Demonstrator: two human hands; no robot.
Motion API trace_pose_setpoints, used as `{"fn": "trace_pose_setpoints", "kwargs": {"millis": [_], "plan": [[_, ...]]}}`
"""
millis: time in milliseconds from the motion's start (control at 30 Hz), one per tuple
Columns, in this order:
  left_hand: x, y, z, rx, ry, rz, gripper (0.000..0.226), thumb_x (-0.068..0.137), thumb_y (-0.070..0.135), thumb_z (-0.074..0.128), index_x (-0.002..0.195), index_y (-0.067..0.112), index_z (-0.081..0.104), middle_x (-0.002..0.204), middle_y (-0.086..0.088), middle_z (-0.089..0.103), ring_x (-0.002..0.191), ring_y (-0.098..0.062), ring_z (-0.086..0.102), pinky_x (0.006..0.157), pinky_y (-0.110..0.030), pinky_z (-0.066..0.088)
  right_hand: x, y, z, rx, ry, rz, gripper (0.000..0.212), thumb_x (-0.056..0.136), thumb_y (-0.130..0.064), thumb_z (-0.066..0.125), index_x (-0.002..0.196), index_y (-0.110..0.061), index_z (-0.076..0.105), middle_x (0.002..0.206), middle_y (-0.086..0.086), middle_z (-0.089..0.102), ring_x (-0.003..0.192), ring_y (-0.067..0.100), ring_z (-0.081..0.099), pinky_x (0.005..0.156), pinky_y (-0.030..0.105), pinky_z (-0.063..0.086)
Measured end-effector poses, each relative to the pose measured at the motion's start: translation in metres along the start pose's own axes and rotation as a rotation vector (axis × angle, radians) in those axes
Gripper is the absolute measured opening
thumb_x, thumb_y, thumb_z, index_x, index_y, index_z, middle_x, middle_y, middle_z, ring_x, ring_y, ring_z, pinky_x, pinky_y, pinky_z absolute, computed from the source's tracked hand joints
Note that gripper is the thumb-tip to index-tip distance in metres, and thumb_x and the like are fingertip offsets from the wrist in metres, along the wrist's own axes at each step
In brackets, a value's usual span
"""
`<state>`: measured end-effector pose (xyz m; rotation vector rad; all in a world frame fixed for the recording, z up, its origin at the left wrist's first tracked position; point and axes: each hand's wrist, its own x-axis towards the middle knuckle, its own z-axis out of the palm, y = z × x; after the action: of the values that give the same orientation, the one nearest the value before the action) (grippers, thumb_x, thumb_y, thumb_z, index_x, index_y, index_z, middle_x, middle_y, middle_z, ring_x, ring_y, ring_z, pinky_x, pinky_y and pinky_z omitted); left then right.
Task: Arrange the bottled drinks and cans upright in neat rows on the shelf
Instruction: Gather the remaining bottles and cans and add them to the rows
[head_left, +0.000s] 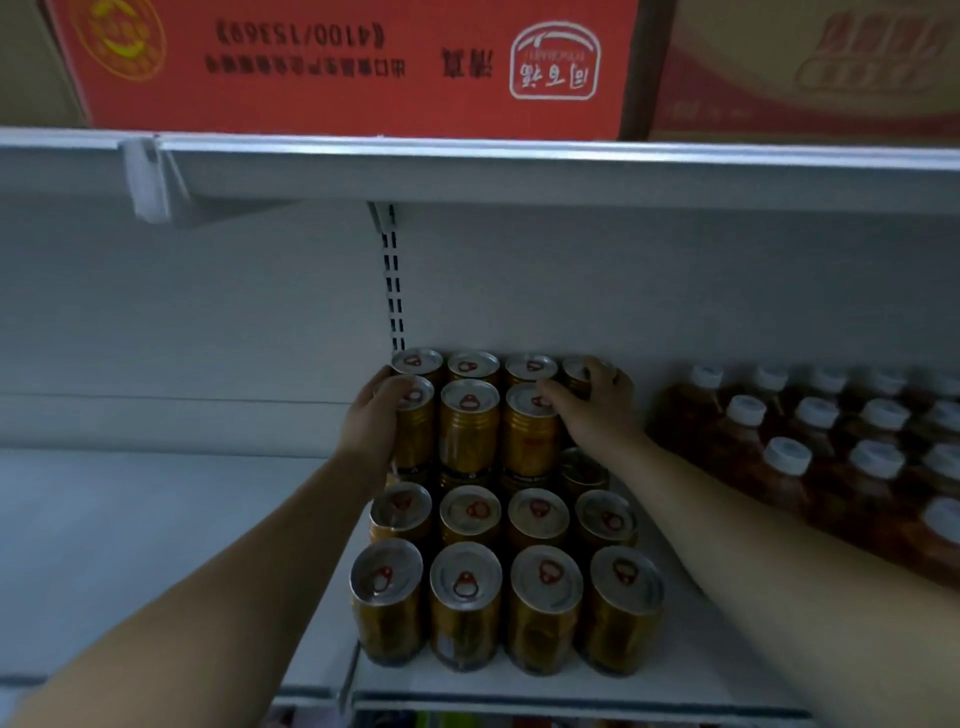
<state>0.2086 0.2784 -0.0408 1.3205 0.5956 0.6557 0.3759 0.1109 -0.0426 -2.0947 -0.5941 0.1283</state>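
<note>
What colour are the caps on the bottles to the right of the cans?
White caps, seen in the head view.

Glossy gold metal cans (469, 434), matt white shelf (156, 545), plastic-capped bottles (784, 467).

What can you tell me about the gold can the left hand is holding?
The gold can is ribbed, shiny metal with a silver lid and a red pull ring. It stands upright on a lower layer of cans, leftmost in its raised row, another can close on its right. The left hand curls round its left side, fingers over the lid's edge.
</note>
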Motion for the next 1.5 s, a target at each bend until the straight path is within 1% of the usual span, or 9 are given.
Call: {"fn": "trace_pose_setpoints", "kwargs": {"millis": [233,333,500,633,800,967,1267,1400,1500], "plan": [[-0.003,-0.003,0.011,0.012,0.010,0.025,0.028,0.085,0.027,0.055,0.110,0.032,0.065,0.108,-0.007,0.069,0.101,-0.029,0.066,0.085,-0.049,0.055,0.003,0.003,0.004,0.118,-0.005,0.046,0.078,0.083,-0.059,0.060,0.147,-0.025,0.030,0.153,0.005,0.016,0.137,0.031,0.029,0.109,0.044,0.033],[-0.003,-0.005,0.009,0.043,0.030,0.029,0.027,0.084,0.034,0.055,0.110,0.033,0.065,0.108,-0.006,0.069,0.101,-0.028,0.065,0.088,-0.050,0.054,0.001,0.004,0.004,0.145,-0.003,0.035,0.073,0.082,-0.050,0.065,0.144,-0.025,0.034,0.150,0.004,0.017,0.135,0.029,0.030,0.102,0.037,0.035],[-0.001,-0.004,0.001,-0.117,0.066,-0.100,0.041,0.096,0.045,0.035,0.102,0.019,0.067,0.101,-0.011,0.071,0.099,-0.025,0.064,0.076,-0.035,0.050,-0.003,0.003,0.009,0.161,0.031,0.037,0.072,0.080,-0.046,0.068,0.141,-0.026,0.037,0.151,0.005,0.015,0.136,0.031,0.027,0.104,0.040,0.034],[-0.006,-0.011,0.001,-0.078,0.149,-0.111,0.038,0.096,0.049,0.038,0.091,0.021,0.064,0.086,-0.003,0.068,0.082,-0.016,0.062,0.065,-0.029,0.044,-0.006,-0.001,0.007,0.155,0.034,0.048,0.077,0.082,-0.049,0.065,0.147,-0.029,0.029,0.157,0.005,0.009,0.142,0.031,0.020,0.111,0.044,0.030],[-0.007,-0.016,-0.001,-0.010,0.113,-0.192,0.063,0.091,0.066,0.030,0.116,0.017,0.061,0.107,-0.011,0.065,0.096,-0.023,0.060,0.082,-0.035,0.043,-0.010,-0.002,0.006,0.133,0.062,0.020,0.084,0.086,-0.054,0.059,0.152,-0.023,0.018,0.160,0.004,0.007,0.146,0.027,0.014,0.114,0.042,0.023],[-0.007,-0.013,0.001,0.042,0.078,-0.175,0.055,0.093,0.062,0.029,0.104,0.021,0.064,0.097,-0.009,0.067,0.094,-0.022,0.062,0.082,-0.035,0.044,-0.005,-0.002,0.006,0.145,0.029,0.039,0.079,0.086,-0.058,0.056,0.150,-0.025,0.024,0.158,0.002,0.008,0.144,0.028,0.020,0.114,0.045,0.027],[-0.010,-0.007,-0.007,0.103,0.020,-0.163,0.058,0.096,0.059,0.018,0.099,0.023,0.062,0.097,-0.008,0.066,0.089,-0.017,0.059,0.087,-0.033,0.038,-0.014,-0.004,0.009,-0.011,0.027,0.021,0.063,0.091,-0.063,0.040,0.147,-0.035,0.032,0.163,0.001,-0.002,0.149,0.024,-0.001,0.117,0.045,0.016],[-0.015,-0.011,-0.010,0.155,0.010,-0.180,0.077,0.091,0.068,0.012,0.124,0.016,0.059,0.125,-0.013,0.060,0.116,-0.024,0.052,0.094,-0.033,0.034,-0.018,-0.009,0.004,-0.031,0.025,0.010,0.063,0.094,-0.062,0.037,0.149,-0.032,0.028,0.162,0.007,-0.003,0.149,0.027,0.000,0.116,0.043,0.015],[-0.032,-0.011,-0.011,0.228,-0.063,-0.142,0.071,0.089,0.071,0.019,0.130,0.020,0.049,0.123,-0.005,0.059,0.110,-0.019,0.054,0.090,-0.032,0.040,-0.030,-0.006,0.001,0.049,0.048,0.009,0.081,0.086,-0.072,0.035,0.152,-0.027,0.022,0.160,0.008,0.015,0.146,0.029,0.019,0.117,0.047,0.020]]}}
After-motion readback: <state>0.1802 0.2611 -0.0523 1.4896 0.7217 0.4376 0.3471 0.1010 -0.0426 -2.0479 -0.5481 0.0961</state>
